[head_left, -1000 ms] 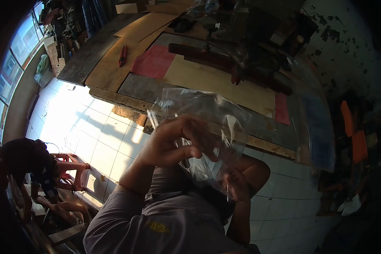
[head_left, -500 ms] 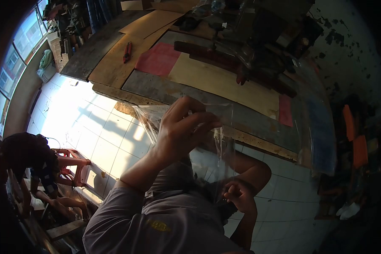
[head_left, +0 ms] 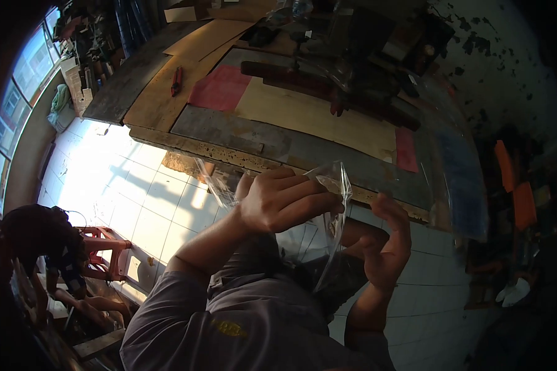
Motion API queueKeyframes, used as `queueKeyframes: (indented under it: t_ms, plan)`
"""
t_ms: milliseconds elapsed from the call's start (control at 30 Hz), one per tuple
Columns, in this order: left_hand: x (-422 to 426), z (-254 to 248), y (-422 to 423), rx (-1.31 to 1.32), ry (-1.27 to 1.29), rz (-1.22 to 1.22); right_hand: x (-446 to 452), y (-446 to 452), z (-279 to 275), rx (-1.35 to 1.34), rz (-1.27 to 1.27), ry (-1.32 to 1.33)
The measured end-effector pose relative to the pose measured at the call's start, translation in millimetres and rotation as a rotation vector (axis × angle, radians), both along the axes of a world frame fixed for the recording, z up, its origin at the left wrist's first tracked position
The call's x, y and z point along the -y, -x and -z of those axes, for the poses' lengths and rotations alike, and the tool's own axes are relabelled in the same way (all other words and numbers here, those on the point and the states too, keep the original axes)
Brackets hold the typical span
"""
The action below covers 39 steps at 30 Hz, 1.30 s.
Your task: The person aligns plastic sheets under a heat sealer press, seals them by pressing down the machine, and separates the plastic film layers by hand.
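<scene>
My left hand (head_left: 284,201) is closed on a clear plastic sheet or bag (head_left: 328,238), which hangs down in front of my body and also shows left of the hand. Its thumb is mostly hidden behind the plastic. My right hand (head_left: 387,250) is raised near the plastic's right side, with thumb and fingers apart and nothing visible in it. Just beyond both hands runs the worn front edge of the workbench (head_left: 229,131). A pale yellow strip (head_left: 315,120) with a pink piece (head_left: 220,88) at its left end lies on the bench top.
A dark red bar of a machine (head_left: 328,96) spans the bench above the strip. The red cutter knife (head_left: 177,81) rests on brown cardboard (head_left: 151,96). Clear plastic sheeting (head_left: 461,185) drapes at the bench's right end. At lower left, another person (head_left: 62,266) is beside a red stool (head_left: 108,247).
My right hand has risen from low near my lap to beside the plastic, its fingers spreading. My left hand has moved slightly right and down with the plastic. The view has shifted a little.
</scene>
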<state>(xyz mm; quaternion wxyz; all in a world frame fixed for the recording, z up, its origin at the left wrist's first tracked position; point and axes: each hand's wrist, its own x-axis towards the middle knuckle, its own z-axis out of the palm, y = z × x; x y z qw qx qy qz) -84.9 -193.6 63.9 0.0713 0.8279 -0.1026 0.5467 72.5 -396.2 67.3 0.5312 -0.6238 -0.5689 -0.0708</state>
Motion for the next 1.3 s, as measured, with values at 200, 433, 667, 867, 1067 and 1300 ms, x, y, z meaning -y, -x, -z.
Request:
queueKeyframes:
  t_ms: [200,433,667,867,1067,1300]
  plan:
    - [15,-12,0,-0.108,0.128,0.048,-34,16,-21,-0.092,-0.179,-0.005]
    - [22,-7,-6,-0.154,0.266,0.08,-33,8,-17,0.048,-0.113,-0.009]
    - [30,-16,-2,-0.302,0.565,0.051,-28,5,-12,-0.151,-0.019,0.043]
    - [12,0,14,-0.491,0.438,-0.009,-29,-1,-9,-0.12,0.047,0.071]
    - [19,-1,15,-0.428,0.539,0.041,-30,-3,-10,-0.108,0.026,0.086]
    - [27,6,8,-0.438,0.646,0.011,-28,-6,-8,-0.16,0.019,0.059]
